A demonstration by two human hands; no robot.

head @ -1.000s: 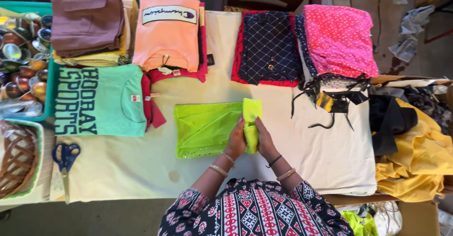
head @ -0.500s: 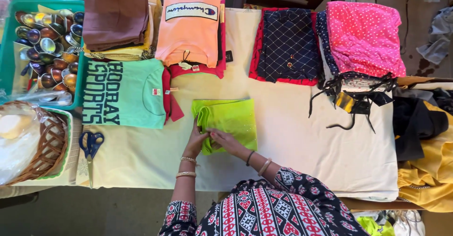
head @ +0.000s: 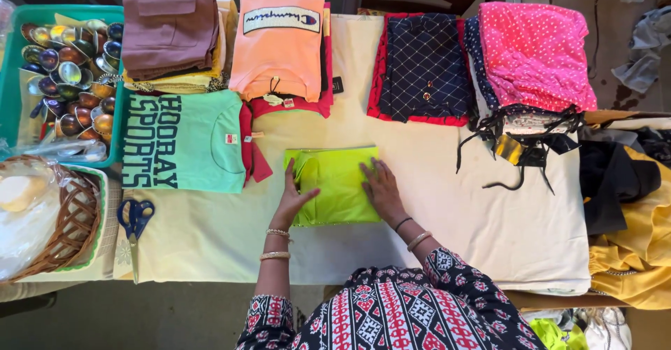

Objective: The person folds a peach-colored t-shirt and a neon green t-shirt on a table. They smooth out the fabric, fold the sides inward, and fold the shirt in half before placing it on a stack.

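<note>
A lime-green garment [head: 334, 182] lies folded into a rectangle on the cream tablecloth [head: 433, 203]. My left hand [head: 291, 200] rests flat on its left edge, fingers spread. On the garment's right side lies my right hand [head: 381, 186], palm down and pressing the cloth. Neither hand grips anything.
Folded clothes line the far side: a mint printed shirt [head: 185, 140], a brown stack [head: 168, 32], a peach shirt [head: 279, 42], a navy checked piece [head: 419, 67], a pink dotted pile [head: 535, 53]. Blue-handled scissors [head: 134, 220], a wicker basket [head: 49, 227] and a teal crate [head: 10, 88] of metal cups sit left.
The green garment went from half folded with a flap held up to a flat folded rectangle. Both hands now lie pressed on it.
</note>
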